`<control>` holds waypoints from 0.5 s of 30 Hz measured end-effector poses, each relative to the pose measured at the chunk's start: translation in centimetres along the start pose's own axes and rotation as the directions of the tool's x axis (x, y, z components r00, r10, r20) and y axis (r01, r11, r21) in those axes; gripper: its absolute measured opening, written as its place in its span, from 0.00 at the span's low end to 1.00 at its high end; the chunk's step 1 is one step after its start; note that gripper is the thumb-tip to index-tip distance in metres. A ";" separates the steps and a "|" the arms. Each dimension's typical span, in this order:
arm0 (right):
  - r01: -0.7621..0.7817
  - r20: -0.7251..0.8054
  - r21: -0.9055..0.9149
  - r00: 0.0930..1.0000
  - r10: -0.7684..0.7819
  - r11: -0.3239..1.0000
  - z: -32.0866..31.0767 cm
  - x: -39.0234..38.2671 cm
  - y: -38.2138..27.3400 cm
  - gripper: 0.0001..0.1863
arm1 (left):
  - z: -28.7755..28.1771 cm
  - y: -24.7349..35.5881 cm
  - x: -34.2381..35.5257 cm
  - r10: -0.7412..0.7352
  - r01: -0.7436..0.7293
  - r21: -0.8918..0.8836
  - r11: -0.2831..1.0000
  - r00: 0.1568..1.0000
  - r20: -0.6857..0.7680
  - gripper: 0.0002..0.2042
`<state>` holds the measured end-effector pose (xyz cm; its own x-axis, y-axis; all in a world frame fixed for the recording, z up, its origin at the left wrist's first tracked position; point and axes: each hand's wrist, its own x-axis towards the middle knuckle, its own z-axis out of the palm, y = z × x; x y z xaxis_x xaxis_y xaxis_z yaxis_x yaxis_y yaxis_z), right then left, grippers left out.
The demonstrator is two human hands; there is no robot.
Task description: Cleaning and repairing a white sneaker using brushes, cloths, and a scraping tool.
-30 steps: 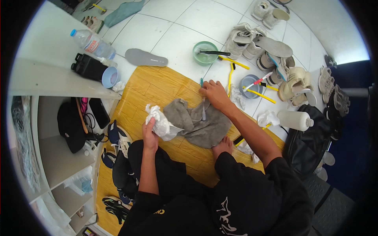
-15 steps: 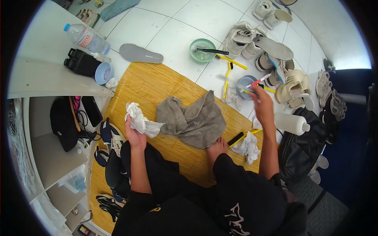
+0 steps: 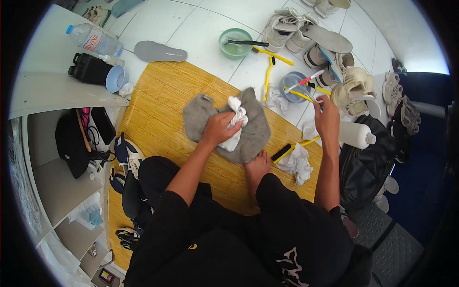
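Note:
My left hand (image 3: 223, 127) is closed around a crumpled white tissue (image 3: 234, 139), over the grey cloth (image 3: 256, 129) lying bunched on the wood-patterned mat (image 3: 158, 105). At the near rim of the blue-grey bowl (image 3: 286, 82), my right hand (image 3: 327, 117) pinches a thin pale handle (image 3: 311, 94); its far end reaches toward the bowl and I cannot make out its kind. A red-and-white brush (image 3: 311, 77) and a yellow-handled brush (image 3: 300, 95) lean in that bowl. My bare foot (image 3: 258, 167) rests by the cloth's near edge.
A green bowl (image 3: 235, 36) holds a black-handled brush (image 3: 253, 43). Several pale shoes (image 3: 351, 88) and insoles line the right. A white bottle (image 3: 356, 135) stands by a black bag (image 3: 366, 172). A grey insole (image 3: 160, 51) and water bottle (image 3: 95, 40) lie far left; shelves (image 3: 71, 182) run along the left.
My left hand has carried the white tissue rightward from the mat's left side onto the grey cloth. My right hand has shifted slightly right and now holds a thin pale handle. The view has tilted slightly.

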<state>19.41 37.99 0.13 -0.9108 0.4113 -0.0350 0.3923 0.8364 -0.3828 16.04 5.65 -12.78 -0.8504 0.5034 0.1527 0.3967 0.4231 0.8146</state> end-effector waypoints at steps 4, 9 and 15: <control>0.042 0.029 0.037 0.999 -0.043 0.998 2.1 0.5 -0.6 0.11 | 1.1 0.9 1.2 0.114 -0.122 0.352 0.928 0.993 0.044 0.13; 0.115 -0.009 0.082 0.993 -0.115 0.990 0.5 -2.8 -1.9 0.24 | -0.5 0.5 -2.0 0.171 -0.197 0.411 0.890 0.980 0.099 0.15; 0.285 -0.023 0.365 0.954 -0.298 0.886 0.3 -9.0 -1.2 0.23 | -3.3 3.6 1.5 -0.136 0.110 0.259 0.960 0.987 0.088 0.13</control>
<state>27.05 33.17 0.69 -0.9831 0.1520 0.1022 0.0409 0.7262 -0.6862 15.08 5.47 -7.79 -0.8630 0.5051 -0.0095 0.3769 0.6563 0.6536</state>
